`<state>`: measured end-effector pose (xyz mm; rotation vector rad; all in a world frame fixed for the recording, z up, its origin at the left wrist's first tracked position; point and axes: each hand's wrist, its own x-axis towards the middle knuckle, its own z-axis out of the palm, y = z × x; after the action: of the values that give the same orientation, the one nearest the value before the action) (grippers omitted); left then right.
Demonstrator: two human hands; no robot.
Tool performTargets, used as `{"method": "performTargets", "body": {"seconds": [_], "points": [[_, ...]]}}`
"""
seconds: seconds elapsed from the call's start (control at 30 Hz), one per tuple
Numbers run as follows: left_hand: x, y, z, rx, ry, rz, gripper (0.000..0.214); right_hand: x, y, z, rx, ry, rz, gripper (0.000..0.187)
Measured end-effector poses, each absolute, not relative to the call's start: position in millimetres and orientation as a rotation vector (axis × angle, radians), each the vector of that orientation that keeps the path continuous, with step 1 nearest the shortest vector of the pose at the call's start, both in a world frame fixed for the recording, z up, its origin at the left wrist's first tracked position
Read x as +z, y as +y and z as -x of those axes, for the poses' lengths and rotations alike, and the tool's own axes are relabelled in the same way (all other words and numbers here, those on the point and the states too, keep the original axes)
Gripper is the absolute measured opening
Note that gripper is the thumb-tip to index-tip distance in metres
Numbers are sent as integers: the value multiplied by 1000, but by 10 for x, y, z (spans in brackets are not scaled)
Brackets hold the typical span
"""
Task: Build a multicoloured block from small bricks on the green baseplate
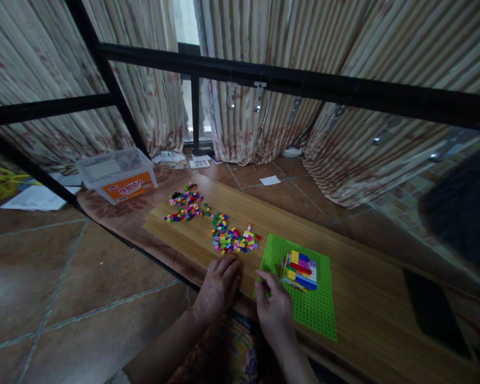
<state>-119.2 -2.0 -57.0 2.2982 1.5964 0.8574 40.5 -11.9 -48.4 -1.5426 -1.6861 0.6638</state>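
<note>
A green studded baseplate (316,309) lies on the wooden board, carrying a block built of colourful toy bricks (302,269) in yellow, red, blue, white and purple. My right hand (275,309) is at the plate's left edge, closed, thumb and forefinger bent toward each other; whatever may be between them is too small to make out. Close to the board's front edge rests my left hand (218,285), its fingers curled under and partly hidden, just in front of a pile of loose bricks (230,237). A second brick pile (186,205) spreads farther left.
A clear plastic box (116,173) with an orange label stands on brown cloth at the far left. A dark flat panel (436,309) lies on the board's right end (368,298). Black metal bars (280,72) cross in front of striped curtains (244,117). White paper (270,180) lies on the tiled floor.
</note>
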Motion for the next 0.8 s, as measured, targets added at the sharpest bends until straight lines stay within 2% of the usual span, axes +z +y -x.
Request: {"method": "performTargets", "body": {"seconds": [0.2, 0.47, 0.63, 0.8], "points": [[-556, -16, 1174, 858, 1619, -2322, 32, -435, 239, -302, 550, -1734, 1543, 32], [-569, -37, 1162, 870, 1626, -2317, 37, -361, 861, -191, 240, -1831, 1695, 33], [-573, -46, 1166, 860, 1612, -2284, 39, -394, 1168, -137, 227, -1922, 1843, 27], [-575, -49, 1168, 831, 1613, -2263, 39, -421, 1361, -38, 239, -1893, 1966, 29]]}}
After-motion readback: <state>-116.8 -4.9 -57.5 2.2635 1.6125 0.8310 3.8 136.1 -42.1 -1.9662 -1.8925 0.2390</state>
